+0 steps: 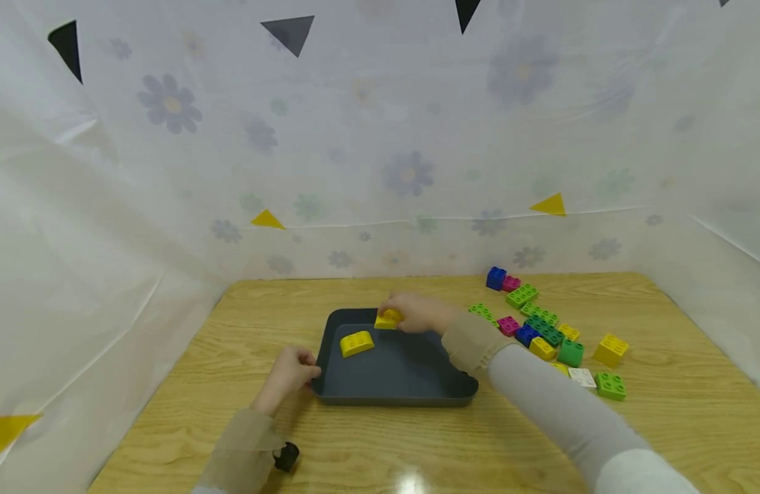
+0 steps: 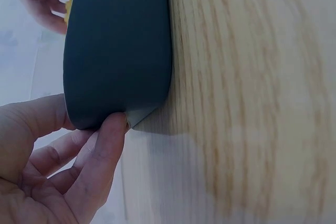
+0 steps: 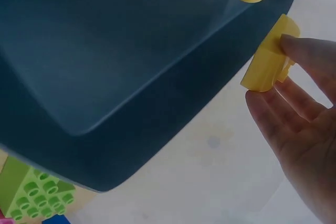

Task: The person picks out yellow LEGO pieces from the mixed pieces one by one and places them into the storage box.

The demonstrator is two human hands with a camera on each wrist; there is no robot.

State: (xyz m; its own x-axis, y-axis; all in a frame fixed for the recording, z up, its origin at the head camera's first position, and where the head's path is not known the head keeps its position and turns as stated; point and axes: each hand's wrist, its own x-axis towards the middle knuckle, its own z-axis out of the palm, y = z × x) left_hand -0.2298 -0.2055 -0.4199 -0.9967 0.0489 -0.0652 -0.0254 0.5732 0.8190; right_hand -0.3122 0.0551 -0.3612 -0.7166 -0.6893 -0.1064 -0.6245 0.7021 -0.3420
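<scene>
A dark grey tray (image 1: 392, 374) stands on the wooden table. My left hand (image 1: 291, 374) holds its left rim, the thumb and fingers pinching the wall in the left wrist view, where the tray's outer side (image 2: 118, 51) fills the middle. Over the tray's far edge, my right hand (image 1: 417, 312) grips a yellow toy brick (image 3: 270, 56) with a rounded side between thumb and fingers. Another yellow brick (image 1: 357, 344), with a curved top, lies inside the tray at the left; it also shows at the top of the right wrist view.
Loose toy bricks lie right of the tray: a blue brick (image 1: 496, 278), a dark green brick (image 1: 543, 331), a yellow brick (image 1: 611, 350), a white brick (image 1: 582, 378) and a light green brick (image 1: 611, 385) among several others. A patterned white curtain (image 1: 380, 137) hangs behind the table.
</scene>
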